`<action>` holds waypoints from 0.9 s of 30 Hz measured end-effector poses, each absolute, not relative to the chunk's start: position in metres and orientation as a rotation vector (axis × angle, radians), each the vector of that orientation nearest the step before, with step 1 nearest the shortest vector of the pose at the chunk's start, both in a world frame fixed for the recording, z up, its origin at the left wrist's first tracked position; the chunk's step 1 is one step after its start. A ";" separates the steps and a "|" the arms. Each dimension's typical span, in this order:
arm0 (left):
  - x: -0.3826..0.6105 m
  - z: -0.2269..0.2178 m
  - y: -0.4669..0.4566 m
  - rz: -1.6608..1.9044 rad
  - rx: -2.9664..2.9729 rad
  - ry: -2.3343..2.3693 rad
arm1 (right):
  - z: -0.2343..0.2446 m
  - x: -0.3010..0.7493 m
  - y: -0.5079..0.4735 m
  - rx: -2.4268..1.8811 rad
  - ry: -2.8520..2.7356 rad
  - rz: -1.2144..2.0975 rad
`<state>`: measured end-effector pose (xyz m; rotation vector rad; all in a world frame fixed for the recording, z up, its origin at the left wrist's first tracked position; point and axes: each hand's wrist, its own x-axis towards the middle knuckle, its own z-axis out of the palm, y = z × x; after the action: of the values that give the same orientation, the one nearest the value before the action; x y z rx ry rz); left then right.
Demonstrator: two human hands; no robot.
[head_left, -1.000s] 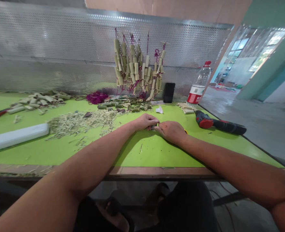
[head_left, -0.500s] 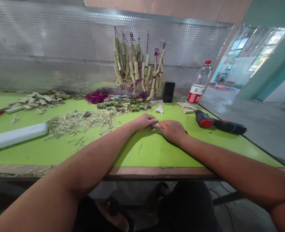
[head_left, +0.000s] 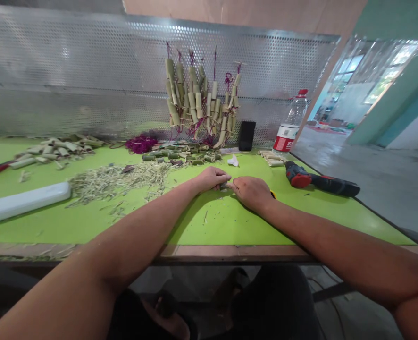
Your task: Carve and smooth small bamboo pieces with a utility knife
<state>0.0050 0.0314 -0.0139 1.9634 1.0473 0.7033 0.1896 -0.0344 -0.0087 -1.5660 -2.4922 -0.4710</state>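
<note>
Over the middle of the green mat, my left hand point(head_left: 213, 178) pinches a small greyish piece point(head_left: 223, 186), mostly hidden by the fingers and too small to name. Close beside it, my right hand point(head_left: 253, 192) is closed, its fingertips meeting the same piece. A yellow and black end point(head_left: 273, 194) sticks out behind the right palm; the rest of that object is hidden in the fist. Fine crumbs and a thin sliver point(head_left: 205, 217) lie on the mat below the hands. A white scrap point(head_left: 233, 161) sits just beyond them.
Bamboo pieces hang on purple strings point(head_left: 198, 99) against the perforated metal panel point(head_left: 88, 71). Shavings point(head_left: 120, 182), cut bamboo tubes point(head_left: 60, 146), purple string point(head_left: 140, 144) and a white case point(head_left: 28, 202) lie leftward. A phone point(head_left: 246, 136), bottle point(head_left: 290, 125) and cordless drill point(head_left: 318, 182) are rightward.
Both hands stay together in nearly the same place around the small piece. The camera view has shifted very slightly.
</note>
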 end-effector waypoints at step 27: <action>0.008 -0.014 0.034 0.654 1.974 1.053 | -0.009 0.187 -0.032 -1.557 -2.509 -0.473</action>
<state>0.0081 0.0339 -0.0135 1.9740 1.0532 0.6542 0.1874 -0.0322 -0.0092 -1.5570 -2.5086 -0.4735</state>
